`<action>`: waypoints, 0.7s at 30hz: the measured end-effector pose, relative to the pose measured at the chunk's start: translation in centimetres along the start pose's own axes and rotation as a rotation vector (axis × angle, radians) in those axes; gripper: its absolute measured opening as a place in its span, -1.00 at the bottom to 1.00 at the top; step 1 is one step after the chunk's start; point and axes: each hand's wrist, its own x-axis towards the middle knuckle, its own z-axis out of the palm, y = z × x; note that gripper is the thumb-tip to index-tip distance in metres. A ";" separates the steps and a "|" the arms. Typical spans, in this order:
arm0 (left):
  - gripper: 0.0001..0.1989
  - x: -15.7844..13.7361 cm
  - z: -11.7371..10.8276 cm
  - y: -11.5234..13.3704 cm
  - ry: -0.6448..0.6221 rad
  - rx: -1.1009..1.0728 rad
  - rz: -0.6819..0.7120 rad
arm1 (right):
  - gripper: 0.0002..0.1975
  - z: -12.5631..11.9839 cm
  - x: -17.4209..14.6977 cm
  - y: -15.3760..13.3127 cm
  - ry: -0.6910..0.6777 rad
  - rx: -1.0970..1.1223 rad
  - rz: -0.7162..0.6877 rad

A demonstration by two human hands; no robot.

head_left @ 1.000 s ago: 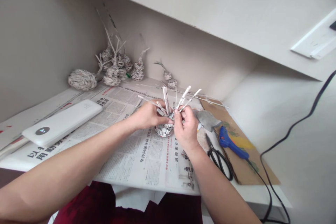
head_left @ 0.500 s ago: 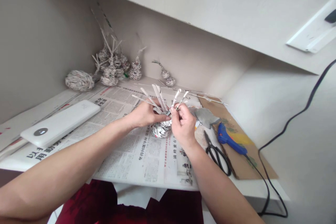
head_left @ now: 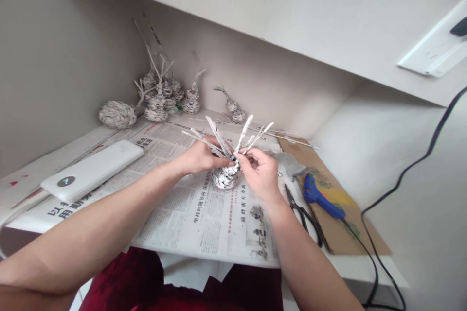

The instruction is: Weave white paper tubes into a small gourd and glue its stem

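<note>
While the left hand (head_left: 202, 159) steadies the woven newspaper body (head_left: 224, 180) at the desk's (head_left: 353, 263) middle, thumb pressed to its top, the right hand (head_left: 260, 170) appears to pinch a paper spoke (head_left: 244, 131) near its base. Even tension and snugly seated turns should serve this apparent weaving best. Compared with one second earlier, the widest spoke (head_left: 218, 134) leans farther left.
</note>
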 end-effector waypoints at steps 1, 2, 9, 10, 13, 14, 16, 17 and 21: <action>-0.70 0.0 0.1 0.0 0.001 0.013 0.011 | -0.85 0.1 0.0 -0.1 -0.002 -0.013 -0.014; -0.71 0.0 0.1 0.1 0.002 0.025 0.024 | -0.86 0.2 -0.1 -0.2 0.007 -0.024 -0.029; -0.79 -0.3 0.7 0.5 0.015 0.077 0.055 | -0.91 0.2 -0.3 -1.0 0.089 -0.104 -0.177; -0.80 -0.3 0.7 0.5 0.027 0.087 0.055 | -0.91 0.2 -0.3 -1.1 0.090 -0.122 -0.204; -0.80 -0.3 0.9 0.6 0.049 0.124 0.073 | -0.90 0.4 -0.5 -1.4 0.106 -0.142 -0.265; -0.81 -0.3 1.0 0.6 0.050 0.141 0.082 | -0.90 0.5 -0.6 -1.5 0.113 -0.151 -0.284; -0.85 -0.3 1.1 0.6 0.043 0.175 0.084 | -0.93 0.8 -0.8 -1.7 0.124 -0.185 -0.313; -0.87 -0.3 1.1 0.6 0.037 0.187 0.078 | -0.93 0.8 -0.9 -1.8 0.123 -0.195 -0.316; -0.86 -0.3 1.1 0.8 0.082 0.180 -0.031 | -0.83 -0.1 -0.8 -2.1 0.133 -0.086 -0.260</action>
